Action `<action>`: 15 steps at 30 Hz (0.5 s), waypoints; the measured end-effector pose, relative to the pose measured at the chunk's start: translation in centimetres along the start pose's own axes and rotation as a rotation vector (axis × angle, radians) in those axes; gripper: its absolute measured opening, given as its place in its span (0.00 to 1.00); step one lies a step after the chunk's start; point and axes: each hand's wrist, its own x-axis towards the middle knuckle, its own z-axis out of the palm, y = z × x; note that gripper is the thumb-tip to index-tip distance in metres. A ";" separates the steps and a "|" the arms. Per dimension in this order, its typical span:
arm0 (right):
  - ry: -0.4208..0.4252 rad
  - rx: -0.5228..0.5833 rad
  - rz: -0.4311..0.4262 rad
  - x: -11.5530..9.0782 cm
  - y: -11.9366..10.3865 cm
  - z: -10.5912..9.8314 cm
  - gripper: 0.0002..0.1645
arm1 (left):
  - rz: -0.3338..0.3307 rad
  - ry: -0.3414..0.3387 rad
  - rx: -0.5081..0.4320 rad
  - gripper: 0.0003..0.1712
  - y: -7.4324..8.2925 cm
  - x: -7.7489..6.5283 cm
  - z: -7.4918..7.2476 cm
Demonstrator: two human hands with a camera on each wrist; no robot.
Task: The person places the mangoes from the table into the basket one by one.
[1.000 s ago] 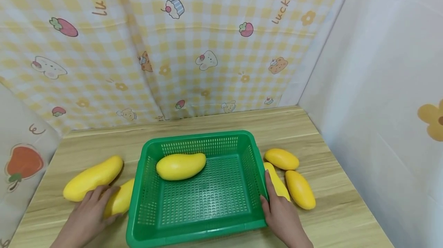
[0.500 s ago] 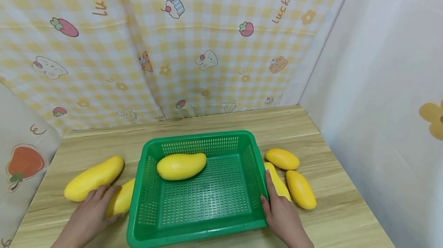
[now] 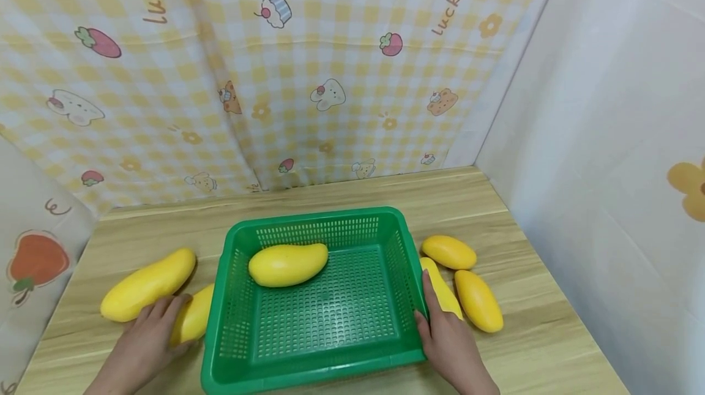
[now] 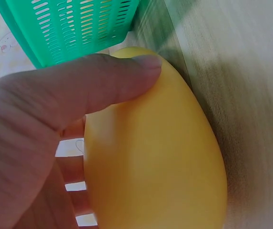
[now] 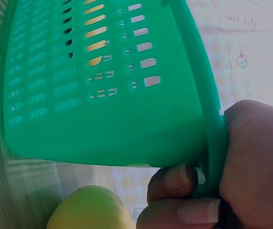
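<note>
My left hand [image 3: 142, 338] holds a yellow mango [image 3: 194, 316] lying beside the basket's left wall. In the left wrist view the thumb lies across this mango [image 4: 160, 157], with the fingers behind it. A green plastic basket [image 3: 314, 374] with slotted walls stands in the middle, and another mango [image 3: 288, 265] lies inside it, near its back left. My right hand [image 3: 453, 346] grips the basket's right rim near the front corner. In the right wrist view fingertips curl under the rim of the basket [image 5: 141, 124].
A long mango [image 3: 147, 285] lies left of my left hand. Right of the basket are a mango [image 3: 442, 291] against its wall and two smaller, more orange ones [image 3: 448, 252], all on the wooden table [image 3: 529, 297]. A checkered cloth [image 3: 330, 46] hangs behind.
</note>
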 end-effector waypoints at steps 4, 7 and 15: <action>0.000 0.004 -0.001 0.0 0.0 0.0 0.44 | 0.001 0.002 0.002 0.45 0.0 0.1 0.0; 0.004 0.001 -0.007 -0.1 0.1 0.1 0.44 | -0.013 -0.018 0.003 0.45 0.0 0.1 -0.1; 0.017 0.002 -0.014 -0.1 0.1 0.0 0.44 | -0.051 -0.029 0.011 0.46 0.1 -0.2 -0.1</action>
